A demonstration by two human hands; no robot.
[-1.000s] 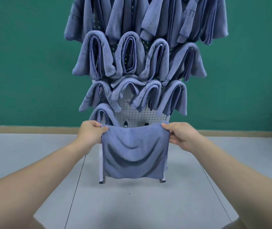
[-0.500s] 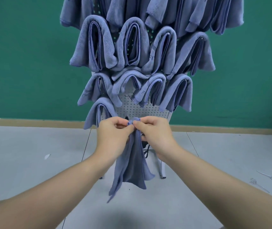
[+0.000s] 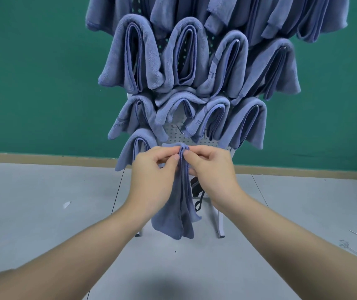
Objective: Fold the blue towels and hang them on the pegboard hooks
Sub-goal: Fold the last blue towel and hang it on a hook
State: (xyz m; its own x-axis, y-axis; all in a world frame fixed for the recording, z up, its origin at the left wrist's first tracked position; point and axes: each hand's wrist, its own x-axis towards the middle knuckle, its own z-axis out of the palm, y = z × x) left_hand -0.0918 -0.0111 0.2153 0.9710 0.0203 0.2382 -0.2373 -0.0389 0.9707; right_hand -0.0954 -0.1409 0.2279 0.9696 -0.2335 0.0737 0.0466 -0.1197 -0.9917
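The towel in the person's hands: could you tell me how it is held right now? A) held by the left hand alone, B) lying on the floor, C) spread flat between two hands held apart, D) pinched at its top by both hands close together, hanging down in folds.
D: the left hand and right hand pinch the gathered top edge of the towel, which hangs below them in narrow folds.

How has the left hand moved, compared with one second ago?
Yes. The left hand moved to the right, toward the right hand. It was below the lowest hung towel; now both hands pinch the folded towel together before the pegboard.
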